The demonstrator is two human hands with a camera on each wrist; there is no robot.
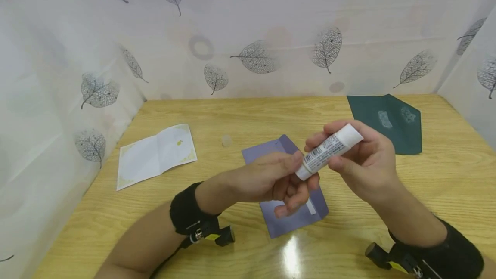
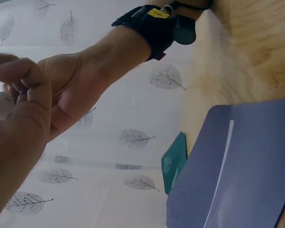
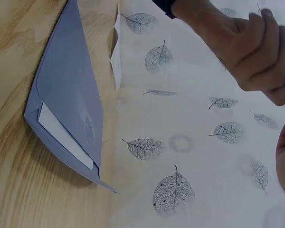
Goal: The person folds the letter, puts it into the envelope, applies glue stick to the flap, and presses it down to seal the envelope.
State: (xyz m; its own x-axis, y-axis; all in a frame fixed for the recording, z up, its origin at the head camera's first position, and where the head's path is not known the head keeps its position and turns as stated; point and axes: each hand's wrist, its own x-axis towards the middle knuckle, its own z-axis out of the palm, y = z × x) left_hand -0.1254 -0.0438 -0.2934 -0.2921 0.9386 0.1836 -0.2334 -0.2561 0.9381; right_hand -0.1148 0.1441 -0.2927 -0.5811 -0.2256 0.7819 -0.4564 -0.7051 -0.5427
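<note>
Both hands hold a white glue stick (image 1: 327,152) with fine print and a barcode, tilted above the table. My left hand (image 1: 271,180) pinches its lower end between thumb and fingers. The right hand (image 1: 366,162) grips the upper part, thumb on the near side. In the left wrist view, a round end of the glue stick (image 2: 4,105) shows between the hands. Beneath them lies a purple envelope (image 1: 284,223), its flap open and a white strip (image 3: 64,135) showing at the opening. In the right wrist view the glue stick cannot be made out.
A white folded card (image 1: 143,160) with gold corners lies at the left of the wooden table (image 1: 217,117). A dark green envelope (image 1: 368,117) with whitish patches lies at the back right. A small translucent disc (image 1: 226,141) lies mid-table. Leaf-patterned cloth (image 1: 271,16) walls the back and sides.
</note>
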